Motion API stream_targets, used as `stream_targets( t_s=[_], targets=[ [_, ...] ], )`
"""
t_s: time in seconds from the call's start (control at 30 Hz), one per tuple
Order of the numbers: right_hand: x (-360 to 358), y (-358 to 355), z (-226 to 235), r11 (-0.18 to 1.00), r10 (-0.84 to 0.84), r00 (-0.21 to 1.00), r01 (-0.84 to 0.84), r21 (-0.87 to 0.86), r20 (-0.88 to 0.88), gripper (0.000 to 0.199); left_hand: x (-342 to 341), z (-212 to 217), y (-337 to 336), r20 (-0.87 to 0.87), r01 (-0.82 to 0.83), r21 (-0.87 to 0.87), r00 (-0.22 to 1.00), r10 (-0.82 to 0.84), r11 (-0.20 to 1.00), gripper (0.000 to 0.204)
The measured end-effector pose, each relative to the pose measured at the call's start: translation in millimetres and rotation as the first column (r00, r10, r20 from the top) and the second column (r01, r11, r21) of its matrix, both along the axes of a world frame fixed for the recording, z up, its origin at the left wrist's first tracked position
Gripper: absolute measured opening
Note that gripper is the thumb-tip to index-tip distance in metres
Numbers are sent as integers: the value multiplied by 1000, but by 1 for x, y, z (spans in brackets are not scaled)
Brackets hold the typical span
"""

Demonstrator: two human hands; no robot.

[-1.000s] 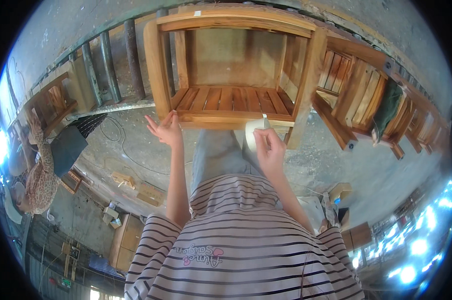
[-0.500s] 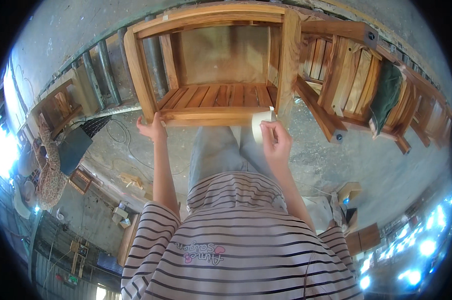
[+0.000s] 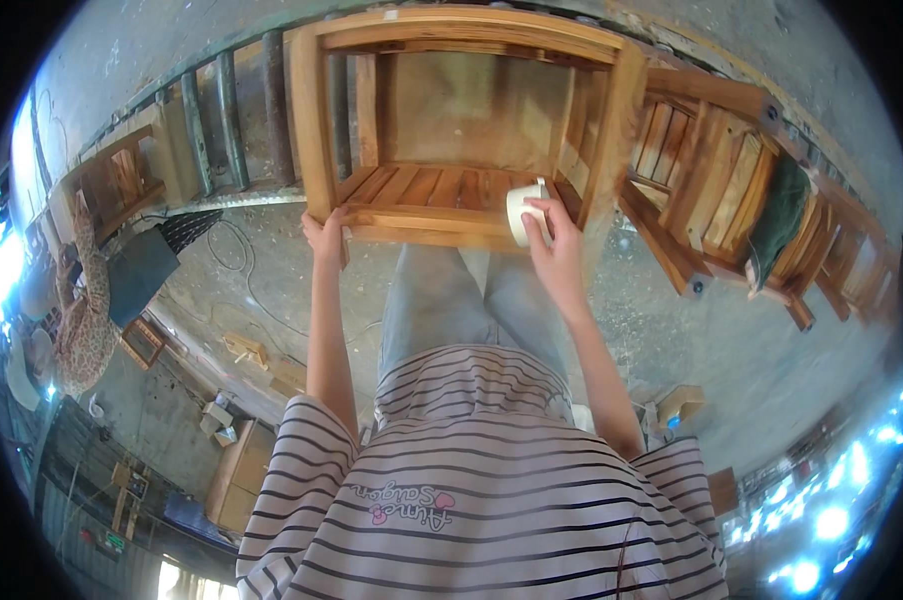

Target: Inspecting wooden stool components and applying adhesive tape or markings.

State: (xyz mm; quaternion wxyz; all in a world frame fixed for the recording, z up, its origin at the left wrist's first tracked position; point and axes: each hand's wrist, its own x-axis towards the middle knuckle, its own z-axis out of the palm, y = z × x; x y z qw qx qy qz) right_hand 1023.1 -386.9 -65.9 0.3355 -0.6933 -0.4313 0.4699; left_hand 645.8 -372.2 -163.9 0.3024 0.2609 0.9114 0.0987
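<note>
In front of me a wooden furniture frame [image 3: 471, 33], with a slatted shelf and thick square legs, rests over a green railing. My left hand [image 3: 326, 240] is closed round its near left corner, at the end of the leg. In my right hand [image 3: 559, 235] is a cream roll of masking tape [image 3: 517, 213], pinched between thumb and fingers. The roll is next to the shelf's front rail [image 3: 426, 222], near the right leg. A short pale tail of tape stands up from the roll's top; I cannot tell whether it sticks to the wood.
Several more slatted wooden pieces [image 3: 716, 185] lean in a row at the right, a dark green cloth [image 3: 779, 220] among them. The green metal railing [image 3: 231, 125] runs along the far side. At the left another person [image 3: 89, 325] in a patterned top works. A cable [image 3: 241, 250] lies on the floor.
The furniture frame has shifted to the right in view. My left hand's spread fingers have closed round the leg corner. My right hand has moved slightly up with the tape roll, now turned differently.
</note>
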Motion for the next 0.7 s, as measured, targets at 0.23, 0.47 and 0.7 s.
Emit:
stream_targets(
  t_s=[0.23,0.47,0.7],
  targets=[
    [-85,105,-98,986,113,987,-125,-113,-113,38,28,-3,7,-277,-21,-157,961,-23,987,73],
    [-242,160,-132,955,235,962,-255,-150,-143,66,18,23,6,-89,18,-91,996,-27,996,80],
    [-316,161,-121,869,-403,841,228,-440,-360,76,-49,37,6,817,-157,89,576,18,983,78]
  ],
)
